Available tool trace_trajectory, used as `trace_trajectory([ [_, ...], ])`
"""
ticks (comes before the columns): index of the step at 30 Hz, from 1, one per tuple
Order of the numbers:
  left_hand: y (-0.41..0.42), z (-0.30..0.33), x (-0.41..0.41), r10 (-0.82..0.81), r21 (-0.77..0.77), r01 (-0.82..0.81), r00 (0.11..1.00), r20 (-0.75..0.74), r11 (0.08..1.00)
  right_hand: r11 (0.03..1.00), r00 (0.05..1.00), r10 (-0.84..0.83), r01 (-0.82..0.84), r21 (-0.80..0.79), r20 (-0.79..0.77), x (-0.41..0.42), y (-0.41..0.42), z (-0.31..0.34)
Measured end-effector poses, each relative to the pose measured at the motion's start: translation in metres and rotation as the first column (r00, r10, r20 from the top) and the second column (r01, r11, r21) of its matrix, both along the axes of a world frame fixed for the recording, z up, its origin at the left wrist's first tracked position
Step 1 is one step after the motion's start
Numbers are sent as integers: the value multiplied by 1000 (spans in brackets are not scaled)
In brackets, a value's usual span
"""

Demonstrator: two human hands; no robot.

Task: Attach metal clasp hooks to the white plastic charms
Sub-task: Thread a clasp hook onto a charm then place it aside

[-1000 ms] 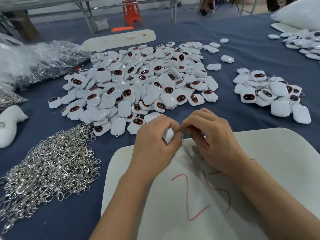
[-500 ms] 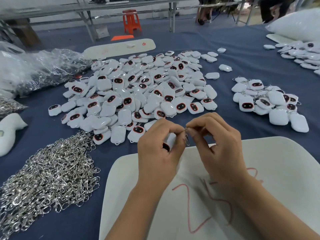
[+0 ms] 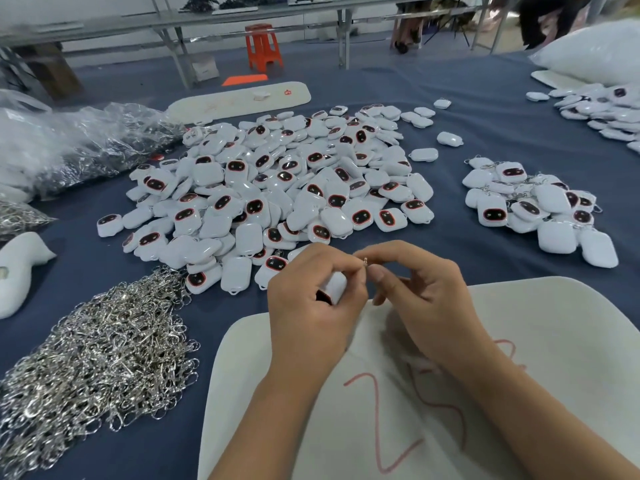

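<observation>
Two hands (image 3: 367, 299), one charm (image 3: 335, 287), one clasp hook (image 3: 365, 260)

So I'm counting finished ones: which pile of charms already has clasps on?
The small pile on the right: metal rings and clasps show among its charms. The big central pile shows bare white loops, and the loose clasps lie apart at left.

Big charm pile (image 3: 277, 188) mid-table, clasp heap (image 3: 97, 368) to its near left, smaller charm pile (image 3: 533, 206) right, board (image 3: 519, 341) nearest, under both hands (image 3: 311, 306)
</observation>
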State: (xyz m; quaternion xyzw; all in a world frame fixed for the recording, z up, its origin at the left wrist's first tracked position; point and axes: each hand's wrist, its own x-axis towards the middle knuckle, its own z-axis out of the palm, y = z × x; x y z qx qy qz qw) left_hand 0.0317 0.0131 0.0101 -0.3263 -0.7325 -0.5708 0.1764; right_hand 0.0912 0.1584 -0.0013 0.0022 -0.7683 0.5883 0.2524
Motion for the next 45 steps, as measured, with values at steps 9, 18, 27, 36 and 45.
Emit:
trace_trajectory([
  [9, -4, -5, -5, -117, -53, 117, 993, 7, 992, 999, 1000, 25, -25, 25, -2, 5, 10, 7],
  [18, 18, -12, 6, 10, 284, -203, 829, 560, 937, 917, 991, -136, 121, 380, 13, 7, -14, 7],
  [27, 26, -12, 10, -253, 510, -223, 665, 703, 831, 993, 988, 26, -42, 106, 151, 1, -36, 4],
  [36, -2, -7, -16, -19, 134, -49, 884, 466, 990, 957, 965, -66, 134, -259, 253, 7, -5, 10],
  [45, -7, -3, -10, -227, -83, 252, 947, 228, 964, 987, 986, 71, -92, 132, 153, 3, 15, 4],
])
